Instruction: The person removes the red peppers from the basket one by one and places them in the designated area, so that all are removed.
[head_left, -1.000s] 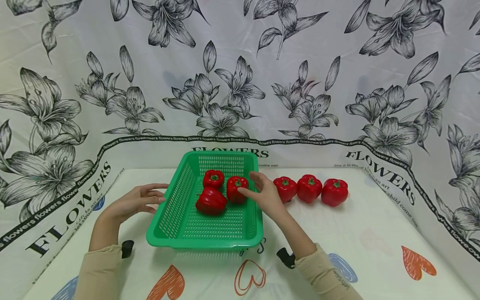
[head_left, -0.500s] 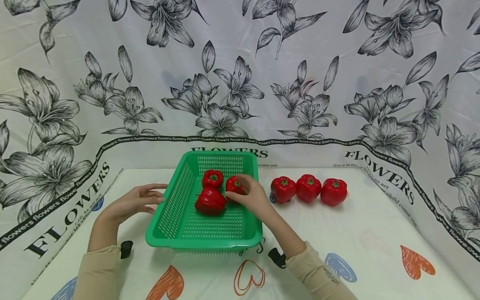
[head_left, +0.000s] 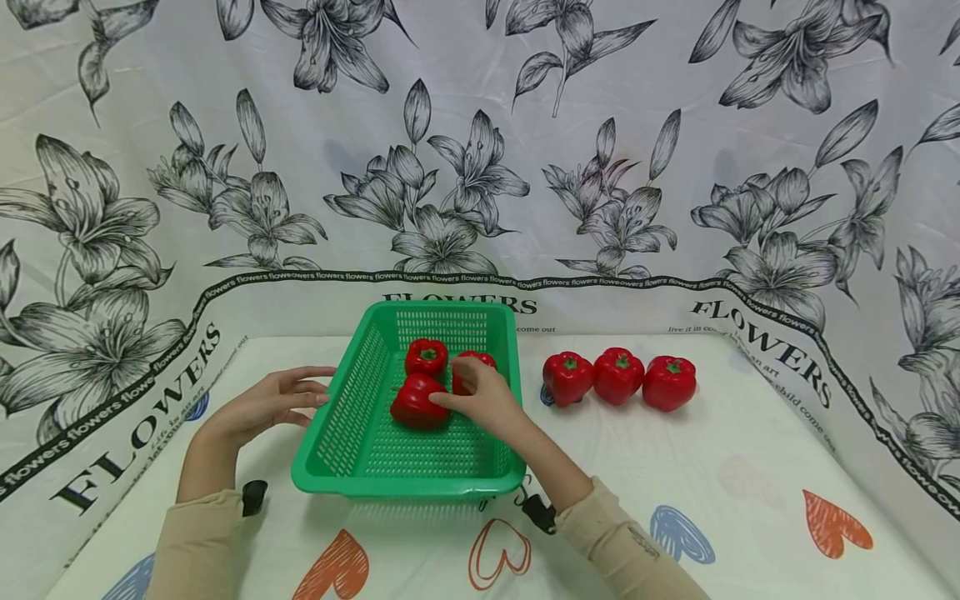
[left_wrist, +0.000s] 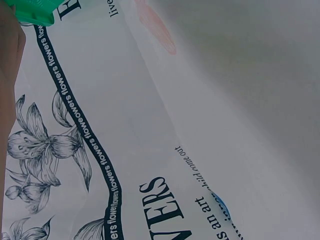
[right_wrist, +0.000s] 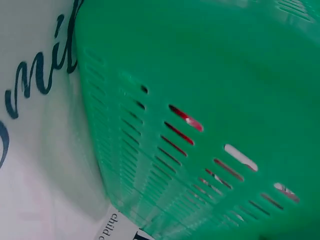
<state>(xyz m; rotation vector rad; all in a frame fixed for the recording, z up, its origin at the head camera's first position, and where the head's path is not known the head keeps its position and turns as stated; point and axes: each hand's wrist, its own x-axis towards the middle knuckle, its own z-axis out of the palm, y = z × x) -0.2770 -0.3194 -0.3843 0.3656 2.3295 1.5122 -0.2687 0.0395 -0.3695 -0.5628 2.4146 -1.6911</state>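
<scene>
A green slotted plastic basket [head_left: 408, 486] stands on the cloth with three red bell peppers inside. One pepper [head_left: 418, 403] lies on its side in front; behind it a second pepper [head_left: 426, 357] sits stem up. My right hand [head_left: 491, 400] reaches over the right rim, thumb at the lying pepper's right end and fingers bent loosely above. It partly covers the third pepper [head_left: 480, 360]. At the left rim, the fingers of my left hand [head_left: 273, 402] rest relaxed against the outer wall. The right wrist view shows mostly the basket's side wall [right_wrist: 150, 65], red showing through its slots.
To the right of the basket, three more red bell peppers stand in a row: a near one [head_left: 567, 379], a middle one [head_left: 618, 377] and a far one [head_left: 669, 383]. A flower-printed cloth [head_left: 465, 200] rises behind the table.
My right hand has moved left from the basket's right rim, across the right-hand pepper, to the lying pepper. The left hand and the basket have stayed put.
</scene>
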